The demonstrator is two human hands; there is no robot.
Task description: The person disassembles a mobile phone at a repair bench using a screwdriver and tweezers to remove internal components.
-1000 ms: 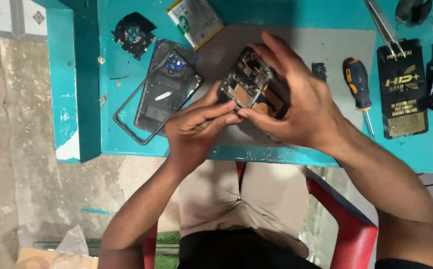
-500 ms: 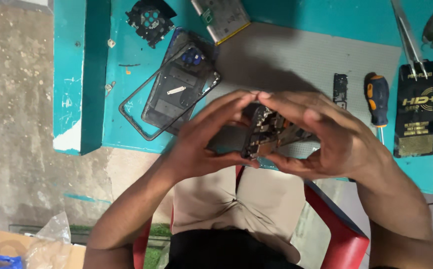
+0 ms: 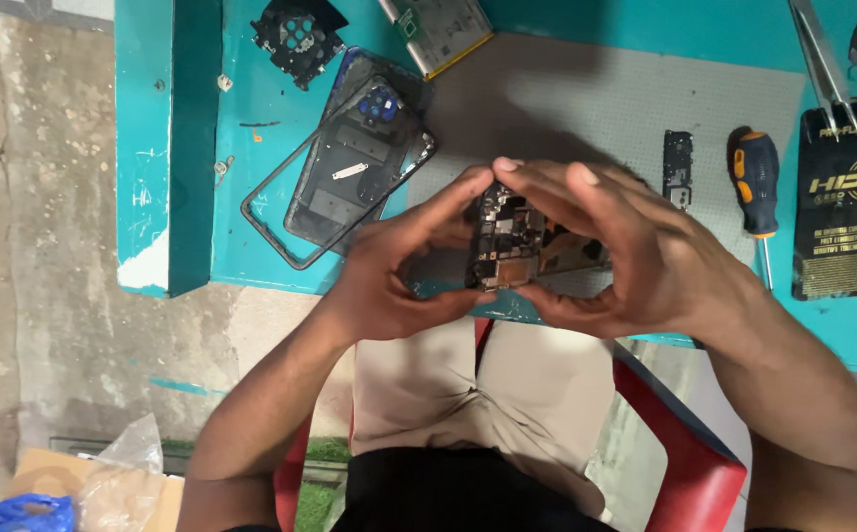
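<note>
Both hands up off the bench (image 3: 566, 59), near its front edge. Left hand (image 3: 404, 266) clamped on the left end of an opened phone (image 3: 512, 241), thumb under, fingers over the top. Right hand (image 3: 635, 251) clamped on the right part, fingers curled across the exposed board. Phone held in the air between the two, above the near edge and partly over the lap, touching nothing else.

Risks, judged from this hold:

- Phone poised past the grey mat (image 3: 596, 108). With a slipped grip, likely a fall to the lap or the floor, not the bench.
- Bare fingertips right on the open circuitry. Possible static, sweat or smears on contacts; possibly a snagged ribbon cable or a small connector bent.
- Opposing squeeze from both ends. Too much force, and probably a flexed frame or a cracked screen on the hidden underside; screen state not visible.
- Any loose screws or shields inside likely to drop out if tilted; none to be made out here.

Elsewhere on the bench: back cover (image 3: 355, 158) inside a loose black frame, far left; a black bracket (image 3: 296, 34) beyond it; battery (image 3: 443, 25) at the far edge; small black strip (image 3: 677, 167) and screwdriver (image 3: 758, 187) to the right, near the right elbow's path, easily knocked; tweezers (image 3: 821, 59) and a dark packet (image 3: 840, 202) further right.
</note>
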